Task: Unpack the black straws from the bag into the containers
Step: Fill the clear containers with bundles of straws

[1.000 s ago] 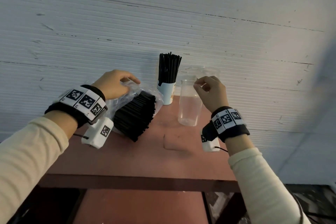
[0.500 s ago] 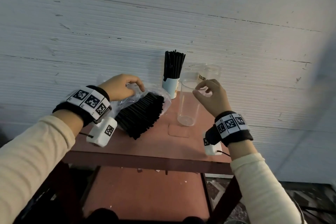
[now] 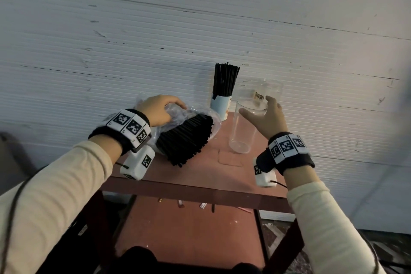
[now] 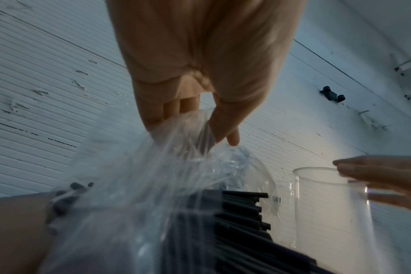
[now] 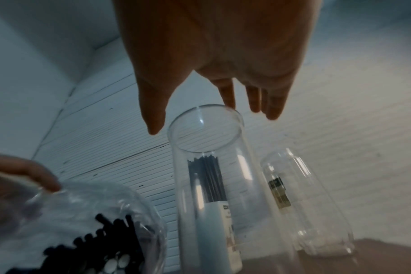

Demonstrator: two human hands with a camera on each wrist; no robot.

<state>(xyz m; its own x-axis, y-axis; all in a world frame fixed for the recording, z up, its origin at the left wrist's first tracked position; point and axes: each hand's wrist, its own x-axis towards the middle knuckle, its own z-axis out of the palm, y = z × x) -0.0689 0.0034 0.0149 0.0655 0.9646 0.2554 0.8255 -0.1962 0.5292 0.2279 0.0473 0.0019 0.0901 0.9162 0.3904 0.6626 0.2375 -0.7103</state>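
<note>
Red-brown table (image 3: 200,173): a small tabletop standing against the wall, with a lower shelf (image 3: 189,229) of the same colour beneath it.
Wall (image 3: 200,18): white ribbed panels, scuffed and chipped in places, filling the background in all three views.
Bag (image 3: 195,115): clear crinkled plastic lying on the left part of the table, its open mouth facing the person.
Black straws (image 3: 186,140): a thick bundle lying in the bag, the near ends sticking out of the mouth.
Paper cup (image 3: 220,105): white and blue, at the back of the table, already packed with upright black straws.
Tall clear cup (image 3: 244,129): upright and empty, just right of the bag.
Second clear cup (image 3: 268,91): behind the tall one, near the wall, with a small label on it.
Left hand (image 3: 158,111): palm down on the far end of the bag, fingers and thumb pinching a bunch of the plastic.
Right hand (image 3: 266,120): fingers straight and spread, holding nothing, hovering at the rim of the tall clear cup; whether the fingertips (image 5: 230,103) touch the rim I cannot tell.
</note>
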